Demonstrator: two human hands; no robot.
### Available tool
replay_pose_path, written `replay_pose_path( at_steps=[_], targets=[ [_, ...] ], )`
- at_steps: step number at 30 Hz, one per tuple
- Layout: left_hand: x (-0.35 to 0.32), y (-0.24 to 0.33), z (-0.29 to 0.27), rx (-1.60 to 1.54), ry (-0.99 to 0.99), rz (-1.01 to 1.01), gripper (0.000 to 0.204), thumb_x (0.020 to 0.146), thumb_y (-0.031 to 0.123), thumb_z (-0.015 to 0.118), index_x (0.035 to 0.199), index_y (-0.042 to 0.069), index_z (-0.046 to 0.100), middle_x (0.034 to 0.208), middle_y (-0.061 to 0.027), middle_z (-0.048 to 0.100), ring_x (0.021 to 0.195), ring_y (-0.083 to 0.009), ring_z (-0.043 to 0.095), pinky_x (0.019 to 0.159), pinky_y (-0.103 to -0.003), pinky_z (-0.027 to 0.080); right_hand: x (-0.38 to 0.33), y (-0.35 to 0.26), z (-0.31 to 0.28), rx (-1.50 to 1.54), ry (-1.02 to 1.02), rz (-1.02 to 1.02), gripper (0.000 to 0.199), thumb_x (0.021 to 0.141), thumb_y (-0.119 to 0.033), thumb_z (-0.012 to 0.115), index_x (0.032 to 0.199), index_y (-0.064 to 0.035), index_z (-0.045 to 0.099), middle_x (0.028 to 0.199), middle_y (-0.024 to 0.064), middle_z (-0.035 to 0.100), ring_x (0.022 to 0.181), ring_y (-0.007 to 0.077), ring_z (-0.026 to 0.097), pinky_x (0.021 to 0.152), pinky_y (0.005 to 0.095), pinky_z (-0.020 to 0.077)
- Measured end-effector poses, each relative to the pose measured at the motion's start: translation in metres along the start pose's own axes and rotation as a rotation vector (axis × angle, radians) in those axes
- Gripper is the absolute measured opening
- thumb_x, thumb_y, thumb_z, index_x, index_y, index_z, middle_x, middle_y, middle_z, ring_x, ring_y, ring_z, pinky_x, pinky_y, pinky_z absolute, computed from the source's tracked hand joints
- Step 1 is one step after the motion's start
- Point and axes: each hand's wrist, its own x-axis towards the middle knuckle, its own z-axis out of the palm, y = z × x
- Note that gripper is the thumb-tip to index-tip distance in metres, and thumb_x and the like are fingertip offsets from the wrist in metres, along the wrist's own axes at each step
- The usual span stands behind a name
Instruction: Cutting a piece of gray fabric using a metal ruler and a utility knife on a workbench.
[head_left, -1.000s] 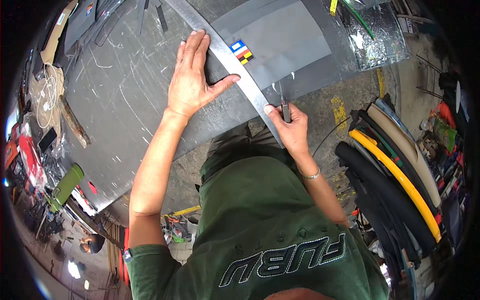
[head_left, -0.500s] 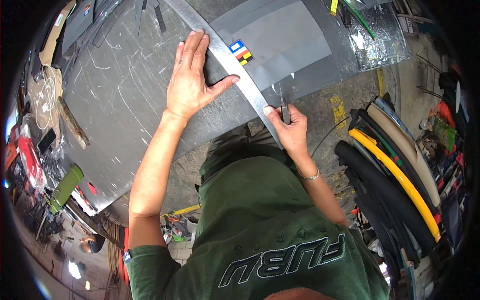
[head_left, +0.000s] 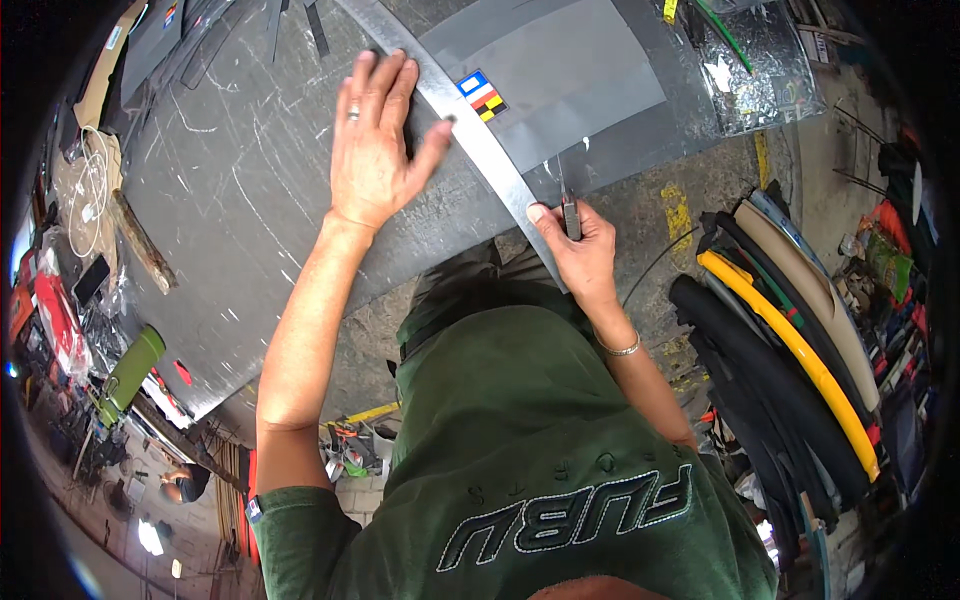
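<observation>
Steel straightedge runs from eleven to five o'clock across the grey sheet on my counter; I press my flat, open left hand firmly while my right hand, grip clamped on the knife, hugs its edge.

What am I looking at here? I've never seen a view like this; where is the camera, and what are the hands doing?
There is no machine: a person works with two bare hands. The single picture comes from a wide fisheye camera on the person's head, looking down, so straight edges bend near the rim and the green shirt fills the bottom. The left hand lies flat, pressing a long metal ruler onto a grey sheet on a scratched dark table. The right hand grips a small knife, its blade against the ruler's edge on the sheet. A small coloured label sits beside the ruler. Rolls of material, one yellow, lie to the right.
</observation>
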Motion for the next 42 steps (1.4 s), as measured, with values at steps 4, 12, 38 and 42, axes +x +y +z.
replay_pose_path(
  at_steps=[4, 12, 38, 42],
  targets=[
    [0.000, -0.004, -0.007, 0.094, 0.063, -0.077, 0.052, 0.088, 0.012, 0.056, 0.138, 0.024, 0.066, 0.143, -0.0139, 0.050, 0.146, -0.0381, 0.035, 0.121, -0.061, 0.022, 0.001, -0.003, -0.001, 0.002, -0.003, -0.025, 0.028, 0.092, -0.021, 0.082, 0.079, -0.0015, 0.066, 0.064, -0.0088, 0.048, 0.062, 0.0024, 0.038, 0.055, 0.0234, 0.0343],
    [0.003, 0.017, -0.019, 0.358, -0.076, -0.136, 0.052, 0.088, 0.012, 0.062, 0.138, 0.026, 0.067, 0.108, -0.0039, 0.059, 0.108, -0.0282, 0.057, 0.101, -0.047, 0.044, 0.001, -0.002, -0.001, -0.052, 0.008, 0.005, 0.029, 0.092, -0.023, 0.082, 0.080, -0.0005, 0.067, 0.066, -0.0082, 0.051, 0.064, 0.0030, 0.041, 0.057, 0.0234, 0.0374],
    [-0.005, 0.015, 0.003, 0.178, 0.043, -0.090, 0.080, 0.087, 0.062, 0.071, 0.146, 0.010, 0.058, 0.151, -0.0069, 0.054, 0.143, -0.0330, 0.044, 0.117, -0.052, 0.034, 0.004, 0.003, -0.002, -0.012, -0.031, -0.008, 0.029, 0.090, -0.025, 0.083, 0.081, -0.0010, 0.069, 0.066, -0.0084, 0.052, 0.063, 0.0027, 0.042, 0.056, 0.0237, 0.0374],
    [-0.007, 0.011, 0.009, 0.178, 0.084, -0.082, 0.083, 0.085, 0.065, 0.070, 0.144, 0.009, 0.059, 0.149, -0.0069, 0.056, 0.141, -0.0335, 0.045, 0.117, -0.051, 0.033, 0.003, 0.001, -0.002, -0.007, -0.030, -0.025, 0.029, 0.090, -0.024, 0.083, 0.081, -0.0015, 0.068, 0.066, -0.0085, 0.051, 0.063, 0.0025, 0.041, 0.056, 0.0235, 0.0369]
  ],
)
